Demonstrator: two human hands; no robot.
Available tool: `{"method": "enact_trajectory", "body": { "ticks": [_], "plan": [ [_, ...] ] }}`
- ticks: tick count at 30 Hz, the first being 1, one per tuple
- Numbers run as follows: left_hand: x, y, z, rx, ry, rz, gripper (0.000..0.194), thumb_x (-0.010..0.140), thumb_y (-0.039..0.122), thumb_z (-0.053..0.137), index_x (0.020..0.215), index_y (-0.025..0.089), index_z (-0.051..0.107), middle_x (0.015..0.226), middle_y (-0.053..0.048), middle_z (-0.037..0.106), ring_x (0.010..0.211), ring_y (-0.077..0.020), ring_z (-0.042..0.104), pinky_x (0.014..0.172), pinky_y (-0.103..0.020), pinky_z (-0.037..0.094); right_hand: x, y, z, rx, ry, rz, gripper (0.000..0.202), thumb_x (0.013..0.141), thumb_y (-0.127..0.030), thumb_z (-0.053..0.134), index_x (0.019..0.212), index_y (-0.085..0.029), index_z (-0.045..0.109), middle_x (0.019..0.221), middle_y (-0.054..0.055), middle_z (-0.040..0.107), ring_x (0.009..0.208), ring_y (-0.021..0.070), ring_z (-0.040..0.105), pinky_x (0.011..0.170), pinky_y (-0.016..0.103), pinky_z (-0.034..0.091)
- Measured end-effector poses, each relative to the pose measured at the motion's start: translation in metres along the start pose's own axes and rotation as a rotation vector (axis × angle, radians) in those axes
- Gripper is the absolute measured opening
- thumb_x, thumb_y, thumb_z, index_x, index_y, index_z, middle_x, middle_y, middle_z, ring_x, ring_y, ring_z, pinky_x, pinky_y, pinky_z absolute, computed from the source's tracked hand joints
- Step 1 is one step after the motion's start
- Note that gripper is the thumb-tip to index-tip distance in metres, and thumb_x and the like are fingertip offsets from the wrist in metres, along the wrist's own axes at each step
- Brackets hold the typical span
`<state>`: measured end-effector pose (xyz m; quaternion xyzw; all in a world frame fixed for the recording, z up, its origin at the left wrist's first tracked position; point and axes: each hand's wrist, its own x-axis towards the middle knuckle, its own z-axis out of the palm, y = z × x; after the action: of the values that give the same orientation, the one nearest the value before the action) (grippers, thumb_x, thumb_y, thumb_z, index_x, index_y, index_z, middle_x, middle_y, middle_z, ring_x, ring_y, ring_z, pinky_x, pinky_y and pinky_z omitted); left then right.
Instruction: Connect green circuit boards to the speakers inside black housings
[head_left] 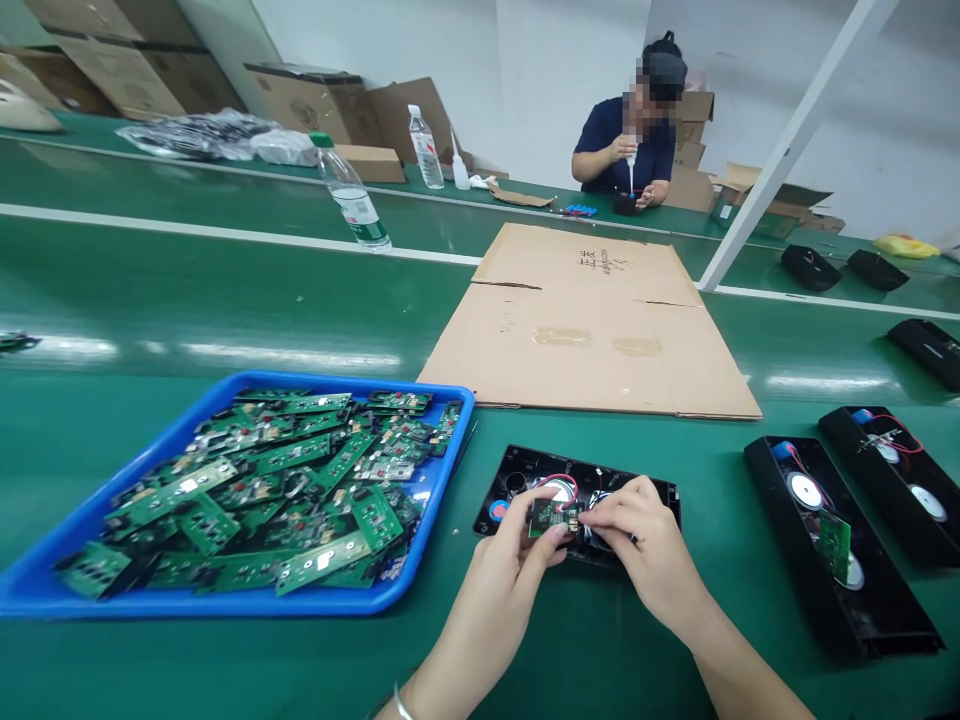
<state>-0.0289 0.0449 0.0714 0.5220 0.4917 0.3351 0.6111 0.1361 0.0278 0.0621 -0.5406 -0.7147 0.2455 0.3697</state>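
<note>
Pinched between left hand (517, 545) and right hand (637, 540), both closed on a small green circuit board (553, 517), over the open black speaker housing (525, 470) (wires too short to lift away, apparently), blue tray (45, 590) of boards just left.

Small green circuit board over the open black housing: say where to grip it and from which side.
Grip the small green circuit board by its short ends, probably from both sides, as the left hand and right hand do; it is thin, and wires crowd the black housing beneath it.
</note>
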Motion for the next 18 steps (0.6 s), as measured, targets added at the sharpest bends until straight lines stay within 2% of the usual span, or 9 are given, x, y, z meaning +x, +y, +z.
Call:
{"method": "enact_trajectory", "body": {
  "ticks": [5, 12, 14, 18],
  "plan": [
    [0.003, -0.001, 0.001, 0.16, -0.024, 0.03, 0.033, 0.083, 0.035, 0.046, 0.112, 0.021, 0.05, 0.08, -0.001, 0.069, 0.072, -0.0194, 0.067, 0.074, -0.034, 0.057, -0.003, -0.003, 0.004, -0.303, 0.079, -0.184, 0.015, 0.089, -0.014, 0.05, 0.083, -0.015, 0.063, 0.076, 0.003, 0.063, 0.074, 0.0171, 0.045, 0.064, 0.031, 0.036],
    [0.005, -0.001, 0.003, 0.279, -0.041, 0.121, 0.032, 0.084, 0.031, 0.045, 0.112, 0.022, 0.056, 0.075, -0.002, 0.07, 0.068, -0.0208, 0.067, 0.065, -0.03, 0.053, -0.003, -0.005, 0.007, -0.566, 0.065, -0.378, 0.022, 0.092, -0.01, 0.042, 0.08, -0.014, 0.061, 0.071, 0.004, 0.06, 0.071, 0.0163, 0.043, 0.067, 0.032, 0.031],
    [0.005, 0.004, 0.002, 0.346, -0.071, 0.157, 0.032, 0.085, 0.03, 0.042, 0.113, 0.022, 0.055, 0.082, -0.004, 0.071, 0.074, -0.0222, 0.067, 0.068, -0.031, 0.052, -0.002, -0.004, 0.007, -0.558, 0.07, -0.372, 0.022, 0.092, -0.011, 0.043, 0.077, -0.014, 0.06, 0.069, 0.003, 0.059, 0.07, 0.0162, 0.043, 0.067, 0.032, 0.031],
    [0.005, 0.012, -0.005, 0.444, -0.179, 0.224, 0.033, 0.088, 0.026, 0.037, 0.116, 0.022, 0.054, 0.098, -0.006, 0.07, 0.087, -0.0232, 0.066, 0.074, -0.031, 0.05, 0.001, -0.002, 0.006, -0.418, 0.034, -0.229, 0.019, 0.093, -0.021, 0.043, 0.085, -0.015, 0.059, 0.066, 0.002, 0.056, 0.066, 0.0154, 0.044, 0.062, 0.029, 0.034]
  ]
}}
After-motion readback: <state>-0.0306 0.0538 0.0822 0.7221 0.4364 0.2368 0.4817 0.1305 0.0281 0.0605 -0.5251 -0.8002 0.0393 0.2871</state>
